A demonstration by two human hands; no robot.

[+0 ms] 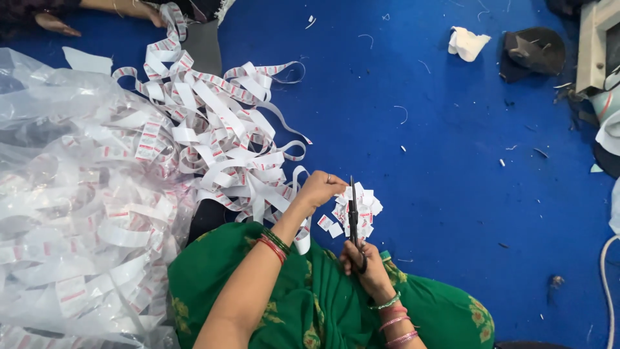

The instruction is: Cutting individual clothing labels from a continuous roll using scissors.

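Head view, one entry per item, hands first.

Right hand (369,266): clenched through the handles of black scissors (354,223), blades pointing away from the body and nearly closed. Risk, as a judgement: the blade tips sit just beside the left fingers, so a hurried snip could nick them, or cut a label crookedly across its print.

Left hand (320,187): fingers pinched together on the end of a white label ribbon (258,194), feeding it to the blades; ring visible, bangles on the wrist.

Cut labels (361,210): small heap of white pieces under the scissors, on the blue floor (452,161). A loose piece could slide off among the scraps.

Uncut ribbon: tangled mass stretching left from the hand; a snag could jerk the strip mid-cut.

Clear plastic bag (58,194): far left, partly covering the ribbon.

Green garment (310,310): across the lap.

Another person's hand (55,24): top left, well apart.
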